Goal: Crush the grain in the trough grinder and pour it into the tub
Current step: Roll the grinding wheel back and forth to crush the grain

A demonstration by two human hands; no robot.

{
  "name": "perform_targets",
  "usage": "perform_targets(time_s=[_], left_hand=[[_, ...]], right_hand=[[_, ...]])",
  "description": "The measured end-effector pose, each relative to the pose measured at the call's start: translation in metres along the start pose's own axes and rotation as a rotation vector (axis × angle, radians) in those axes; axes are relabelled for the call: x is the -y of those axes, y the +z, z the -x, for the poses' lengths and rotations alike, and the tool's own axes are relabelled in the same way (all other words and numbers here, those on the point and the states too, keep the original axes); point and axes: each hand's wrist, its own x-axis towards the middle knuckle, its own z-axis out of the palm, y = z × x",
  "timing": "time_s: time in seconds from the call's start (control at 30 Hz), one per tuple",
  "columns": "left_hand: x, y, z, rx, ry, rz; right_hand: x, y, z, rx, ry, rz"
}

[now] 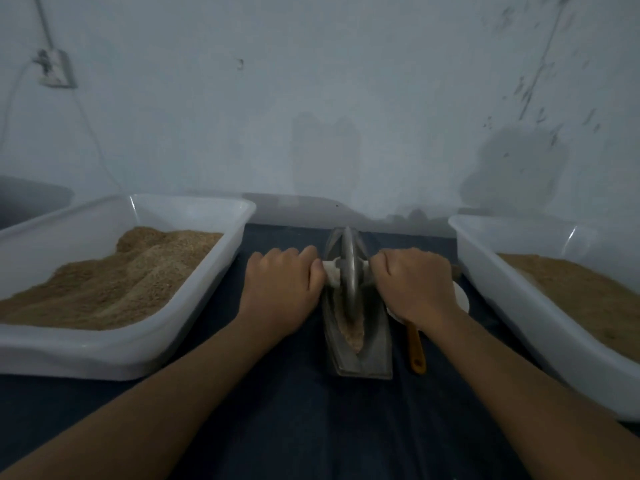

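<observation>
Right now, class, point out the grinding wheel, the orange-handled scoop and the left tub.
grinding wheel [348, 268], head view, on its metal disc face.
orange-handled scoop [415, 348], head view, on its orange handle.
left tub [194, 202], head view, on its far rim.

We see a dim, bluish, low-contrast picture; soft shadows darken the wall [512, 157]; faint glints mark the corners of the left tub [131, 202] and right tub [571, 233]; edges bow with wide-angle distortion; fine detail is soft and slightly blurred throughout.
</observation>
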Motion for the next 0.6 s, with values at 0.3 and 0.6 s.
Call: perform_targets(time_s=[0.3, 0.6], left_hand=[[0.000, -0.021, 0.038, -0.048, 0.026, 0.052], [0.002, -0.005, 0.011, -0.006, 0.031, 0.027]], right_hand=[[0.006, -0.023, 0.036, -0.174, -0.012, -0.046], [0.001, -0.004, 0.010, -0.112, 0.024, -0.069]])
